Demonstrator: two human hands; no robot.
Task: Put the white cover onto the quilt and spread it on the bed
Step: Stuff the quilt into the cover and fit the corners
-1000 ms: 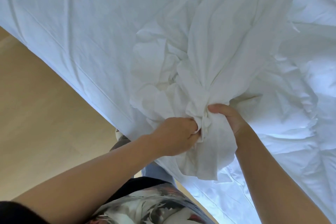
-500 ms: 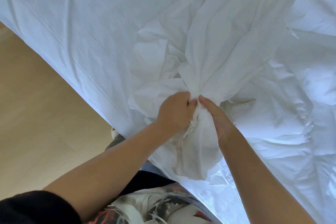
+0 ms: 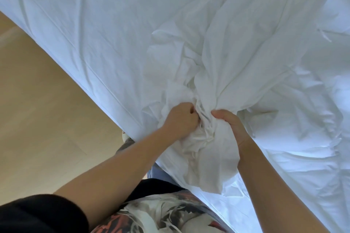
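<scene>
The white cover (image 3: 246, 49) lies bunched on the bed, its folds drawn together into a tight gather near the bed's near edge. My left hand (image 3: 180, 119) grips the left side of that gather with curled fingers. Close beside it, my right hand (image 3: 231, 125) grips the right side, thumb on top. A loose wad of white cloth (image 3: 204, 161) hangs below both hands. I cannot tell the quilt apart from the cover in the crumpled white fabric. The bed (image 3: 85, 24) is spread with a smooth white sheet.
Light wooden floor (image 3: 41, 119) runs along the left of the bed's diagonal edge. My patterned clothing (image 3: 161, 217) and a black sleeve (image 3: 37, 213) fill the bottom of the view. Rumpled white bedding (image 3: 312, 128) covers the right side.
Both hands slid further up the gathered cloth, away from me, then spread slightly apart. The bunch between them is more tightly crumpled and the hanging wad is longer.
</scene>
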